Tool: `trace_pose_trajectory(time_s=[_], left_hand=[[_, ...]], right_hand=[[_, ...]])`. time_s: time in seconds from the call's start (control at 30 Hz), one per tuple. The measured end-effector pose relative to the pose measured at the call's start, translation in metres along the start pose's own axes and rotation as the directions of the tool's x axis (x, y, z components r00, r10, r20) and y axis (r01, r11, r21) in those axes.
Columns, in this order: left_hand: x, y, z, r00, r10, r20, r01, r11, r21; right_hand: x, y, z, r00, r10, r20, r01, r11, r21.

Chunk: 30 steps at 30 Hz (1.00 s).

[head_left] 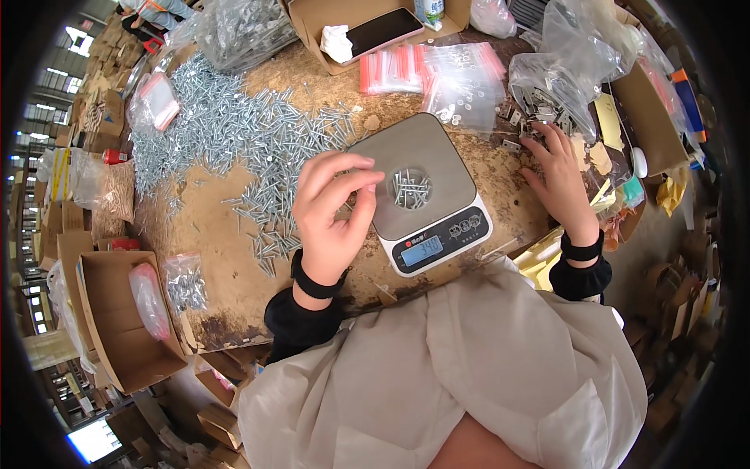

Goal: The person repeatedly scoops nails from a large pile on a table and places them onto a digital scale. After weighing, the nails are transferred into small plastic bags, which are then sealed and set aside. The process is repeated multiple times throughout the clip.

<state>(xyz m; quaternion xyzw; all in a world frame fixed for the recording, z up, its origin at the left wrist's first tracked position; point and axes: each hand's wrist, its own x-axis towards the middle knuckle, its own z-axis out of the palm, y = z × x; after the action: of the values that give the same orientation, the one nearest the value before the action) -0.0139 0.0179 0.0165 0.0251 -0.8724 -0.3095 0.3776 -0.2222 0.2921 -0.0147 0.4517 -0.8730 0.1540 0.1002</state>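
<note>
My left hand point(332, 205) hovers by the left edge of a small grey digital scale point(428, 148), fingers curled with the tips pinched together; whether a screw sits between them I cannot tell. A clear round cup of silver screws point(411, 188) rests on the scale's plate. Left of that hand a big heap of loose screws point(226, 133) spreads over the worn wooden table point(226, 250). My right hand point(558, 178) lies flat on the table to the right of the scale, fingertips on small metal brackets point(539, 105) spilling from a clear plastic bag.
Red-topped zip bags point(426, 74) lie behind the scale. A cardboard box with a phone point(383, 31) stands at the back. A filled bag of screws point(185, 283) sits near the front left edge, an open carton point(117, 320) below it. More bags and boxes crowd the right side.
</note>
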Motion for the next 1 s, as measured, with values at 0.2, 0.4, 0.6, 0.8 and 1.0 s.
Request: trace_pose_trajectory(time_s=[0.2,0.4,0.6,0.8,1.0], left_hand=[[0.0,-0.002,-0.001,1.0,0.004,0.022,-0.005,1.0,0.027],[0.003,-0.014,-0.016,0.979,-0.195,0.067,0.171,0.949,0.265],[-0.026,-0.037,-0.045,0.877,-0.449,0.169,0.301,0.79,0.535],[-0.036,-0.036,-0.037,0.865,-0.417,0.278,0.209,0.804,0.557],[-0.038,-0.029,-0.035,0.824,-0.465,0.323,0.238,0.802,0.548]], right_hand=[[0.005,0.003,0.0,0.999,-0.013,0.037,0.009,0.996,0.087],[0.006,0.001,0.003,1.0,0.006,0.016,-0.006,0.999,0.051],[0.013,-0.004,0.009,1.0,0.001,0.012,-0.001,1.0,0.008],[0.018,-0.003,0.018,1.0,0.004,0.024,-0.005,1.0,0.009],[0.016,-0.002,0.019,1.0,0.002,-0.019,-0.001,0.999,0.045]])
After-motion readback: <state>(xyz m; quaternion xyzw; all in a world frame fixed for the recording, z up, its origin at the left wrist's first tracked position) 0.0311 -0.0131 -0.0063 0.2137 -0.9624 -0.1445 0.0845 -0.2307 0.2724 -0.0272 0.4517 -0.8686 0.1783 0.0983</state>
